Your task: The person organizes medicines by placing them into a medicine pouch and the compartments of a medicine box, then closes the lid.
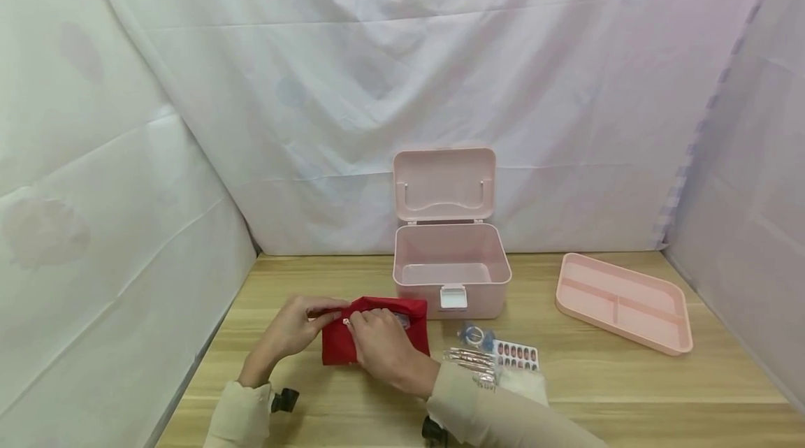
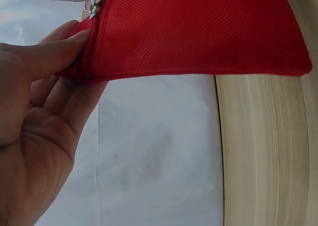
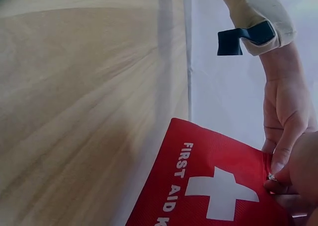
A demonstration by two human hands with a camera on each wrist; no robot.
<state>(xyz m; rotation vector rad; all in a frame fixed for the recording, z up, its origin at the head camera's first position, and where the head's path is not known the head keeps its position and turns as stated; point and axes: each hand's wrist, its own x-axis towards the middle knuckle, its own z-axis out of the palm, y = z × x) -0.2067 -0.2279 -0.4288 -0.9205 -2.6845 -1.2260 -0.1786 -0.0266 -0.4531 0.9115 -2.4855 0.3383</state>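
Observation:
A red first aid pouch (image 1: 337, 349) with a white cross and "FIRST AID" lettering is held up over the table, in front of the pink box. My left hand (image 1: 291, 326) pinches its top left corner between thumb and fingers, right at the zipper's end. With curled fingers my right hand (image 1: 388, 350) grips the metal zipper pull (image 2: 93, 10), close to the left fingertips. The pouch's mouth gapes on the right side, where a clear packet (image 1: 401, 321) shows inside. The right hand covers part of the pouch's front in the head view.
The pink box (image 1: 453, 256) stands behind with its lid (image 1: 444, 186) raised. A pink divided tray (image 1: 622, 301) lies at the right. Near my right forearm are a blue-wrapped roll (image 1: 476, 337), silvery packets (image 1: 472, 362), a blister pack (image 1: 517, 355) and a white packet (image 1: 527, 384).

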